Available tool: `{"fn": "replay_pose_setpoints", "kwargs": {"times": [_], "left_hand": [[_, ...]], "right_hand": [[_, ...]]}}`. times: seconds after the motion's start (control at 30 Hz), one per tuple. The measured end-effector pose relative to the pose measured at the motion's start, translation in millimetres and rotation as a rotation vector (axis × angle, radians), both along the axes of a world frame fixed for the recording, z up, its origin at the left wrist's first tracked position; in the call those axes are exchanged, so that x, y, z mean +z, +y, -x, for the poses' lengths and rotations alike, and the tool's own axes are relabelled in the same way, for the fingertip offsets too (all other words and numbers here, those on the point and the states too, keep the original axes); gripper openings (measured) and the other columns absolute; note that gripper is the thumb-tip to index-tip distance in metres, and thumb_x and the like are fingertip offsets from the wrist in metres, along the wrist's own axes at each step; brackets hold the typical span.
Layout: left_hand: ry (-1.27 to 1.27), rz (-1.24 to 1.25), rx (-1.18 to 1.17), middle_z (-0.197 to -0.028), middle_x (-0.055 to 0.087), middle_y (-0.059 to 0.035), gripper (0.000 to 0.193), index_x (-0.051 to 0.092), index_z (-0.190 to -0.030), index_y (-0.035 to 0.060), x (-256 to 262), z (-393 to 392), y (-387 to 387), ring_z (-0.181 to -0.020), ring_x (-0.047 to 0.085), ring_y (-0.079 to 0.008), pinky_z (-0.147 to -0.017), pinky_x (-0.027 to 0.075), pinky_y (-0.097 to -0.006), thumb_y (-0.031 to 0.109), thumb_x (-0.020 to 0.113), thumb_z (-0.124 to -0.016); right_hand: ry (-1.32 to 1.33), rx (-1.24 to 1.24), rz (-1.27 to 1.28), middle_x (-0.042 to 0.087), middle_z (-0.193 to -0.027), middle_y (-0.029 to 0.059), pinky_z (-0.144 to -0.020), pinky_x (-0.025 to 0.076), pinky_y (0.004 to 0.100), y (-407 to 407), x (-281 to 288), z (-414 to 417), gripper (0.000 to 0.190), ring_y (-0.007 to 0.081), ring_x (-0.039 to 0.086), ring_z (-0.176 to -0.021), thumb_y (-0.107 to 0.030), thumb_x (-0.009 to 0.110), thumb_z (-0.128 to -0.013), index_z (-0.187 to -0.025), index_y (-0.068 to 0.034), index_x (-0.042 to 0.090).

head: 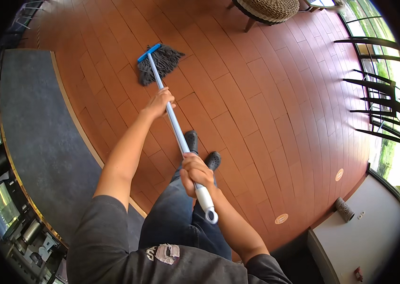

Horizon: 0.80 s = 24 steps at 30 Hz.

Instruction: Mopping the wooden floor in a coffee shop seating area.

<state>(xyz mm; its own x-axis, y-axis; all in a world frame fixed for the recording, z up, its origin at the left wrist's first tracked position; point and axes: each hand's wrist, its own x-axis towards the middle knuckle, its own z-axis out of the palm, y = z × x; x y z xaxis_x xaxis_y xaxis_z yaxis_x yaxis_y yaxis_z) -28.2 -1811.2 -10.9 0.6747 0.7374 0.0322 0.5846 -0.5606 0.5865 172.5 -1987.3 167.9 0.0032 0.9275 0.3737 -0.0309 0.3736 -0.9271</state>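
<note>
Both hands grip the light blue-grey handle (177, 122) of a string mop. My left hand (160, 103) wraps the shaft partway down, nearer the mop head. Close to my body, my right hand (197, 174) closes around the upper shaft, just below the white end grip (205, 200) with its hanging loop. At the far end, a blue plastic mop clamp (148, 53) holds dark grey strands (164, 62). Those strands lie spread on the reddish-brown tiled floor (235, 106), pointing to the right of the clamp.
A dark grey counter front (40, 117) curves along the left. A woven seat (271, 10) stands at the top. Black chair or table legs (377, 99) line the windows at right. A perforated cylinder (344, 210) sits by the white wall (359, 238), lower right.
</note>
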Motion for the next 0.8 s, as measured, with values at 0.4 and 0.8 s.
{"fn": "replay_pose_setpoints", "kwargs": {"times": [0.4,0.8], "left_hand": [[-0.319,0.126,-0.222,-0.058,0.052,-0.0101,0.029,0.047,-0.057,0.0111,83.0,-144.1,-55.4,-0.061,0.055,-0.0311,-0.061,0.040,-0.0427,0.020,0.062,-0.080],[-0.104,0.121,-0.402,-0.065,0.060,-0.0076,0.027,0.053,-0.059,0.0121,99.0,-183.0,-28.0,-0.073,0.060,-0.0286,-0.070,0.048,-0.0416,0.026,0.061,-0.081]], "right_hand": [[-0.077,-0.243,0.290,0.049,-0.055,0.0131,-0.062,0.049,0.0439,15.3,193.5,-77.2,0.028,0.0256,0.051,-0.049,0.008,0.058,-0.072,-0.056,-0.001,0.037],[0.023,-0.403,0.148,0.049,-0.054,0.0112,-0.059,0.048,0.0422,5.8,176.7,-98.3,0.024,0.0219,0.049,-0.049,0.004,0.055,-0.079,-0.062,-0.002,0.039]]}}
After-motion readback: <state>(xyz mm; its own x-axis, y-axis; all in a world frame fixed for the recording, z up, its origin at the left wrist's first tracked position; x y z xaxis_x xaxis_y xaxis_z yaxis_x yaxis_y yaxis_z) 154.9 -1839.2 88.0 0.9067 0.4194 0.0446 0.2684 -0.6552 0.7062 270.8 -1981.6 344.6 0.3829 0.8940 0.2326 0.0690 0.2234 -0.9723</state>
